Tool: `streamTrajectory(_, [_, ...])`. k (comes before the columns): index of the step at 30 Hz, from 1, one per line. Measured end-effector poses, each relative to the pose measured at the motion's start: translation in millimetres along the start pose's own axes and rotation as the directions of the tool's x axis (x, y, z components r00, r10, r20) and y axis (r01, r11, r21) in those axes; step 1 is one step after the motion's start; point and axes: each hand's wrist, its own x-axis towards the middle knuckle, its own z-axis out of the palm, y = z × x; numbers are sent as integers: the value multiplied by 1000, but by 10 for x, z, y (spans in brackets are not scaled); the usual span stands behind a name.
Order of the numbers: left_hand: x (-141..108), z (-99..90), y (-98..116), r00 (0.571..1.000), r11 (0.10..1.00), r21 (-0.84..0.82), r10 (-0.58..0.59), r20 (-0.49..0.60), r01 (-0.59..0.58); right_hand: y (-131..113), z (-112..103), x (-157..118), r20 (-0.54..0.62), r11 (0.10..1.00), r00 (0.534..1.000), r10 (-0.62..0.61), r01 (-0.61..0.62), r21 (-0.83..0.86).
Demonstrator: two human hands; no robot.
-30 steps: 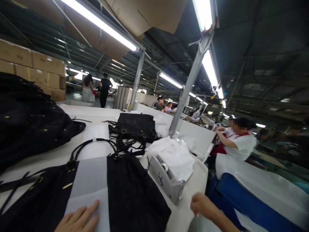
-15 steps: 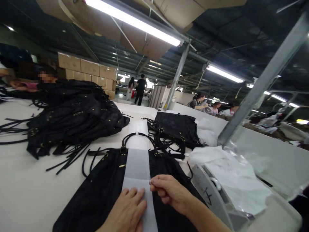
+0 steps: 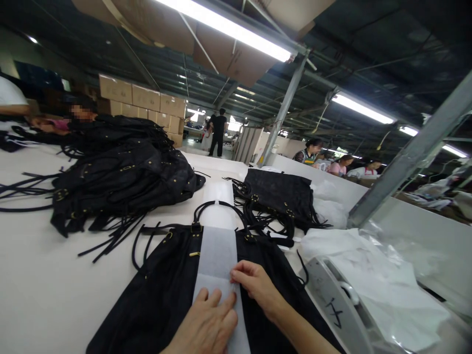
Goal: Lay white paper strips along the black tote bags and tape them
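A black handbag [image 3: 155, 290] with cord handles and gold-coloured fittings lies flat in front of me. A translucent white paper strip [image 3: 217, 250] runs down its middle, over the bag's front. My left hand [image 3: 210, 322] rests on the lower part of the strip, palm down, fingers stretched out and slightly apart. My right hand [image 3: 254, 287] is at the strip's right edge, thumb and forefinger pinched together. Whatever sits between those fingertips is too small to make out.
A heap of black bags [image 3: 121, 182] lies on the white table [image 3: 33, 275] at left. Another folded black bag [image 3: 280, 196] is behind, at right. White plastic sheets [image 3: 379, 280] lie beside a grey-white holder [image 3: 335, 300]. A metal post [image 3: 409, 157] rises at right; co-workers are farther off.
The view has shifted slightly, so the scene sits farther right. My right hand's pinched fingertips have come onto the strip's edge. The left hand stays on the strip.
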Motion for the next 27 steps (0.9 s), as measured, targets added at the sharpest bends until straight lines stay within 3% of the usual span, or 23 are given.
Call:
streamTrajectory(3, [12,17,-11,1000,1000,-20,2,15,-2,90,-7,71,-93,964,967,-239,224,-146])
streamTrajectory(7, [19,36,-17,1000,1000,10,8,13,-8,253,-18,214,-181,896,920,-347,267,-356])
streamTrajectory(9, [20,45,-22,1000,1000,12,14,9,-14,305,-35,286,-232,885,907,-352,241,-398])
streamTrajectory(11, [22,68,-27,1000,1000,10,22,8,-22,318,-68,329,-242,910,923,-300,201,-363])
streamTrajectory(14, [27,126,-30,1000,999,36,28,-9,-28,282,-134,309,-70,968,984,-166,148,-204])
streamTrajectory(17, [25,168,-24,999,998,52,31,-28,-29,243,-182,253,16,967,987,-161,161,-198])
streamTrajectory(22, [43,137,-26,1000,999,47,26,-3,-25,271,-128,339,-88,931,984,-156,117,-345])
streamTrajectory(27, [9,118,-51,999,1000,16,-9,36,8,155,-65,418,-199,867,943,-267,145,-476])
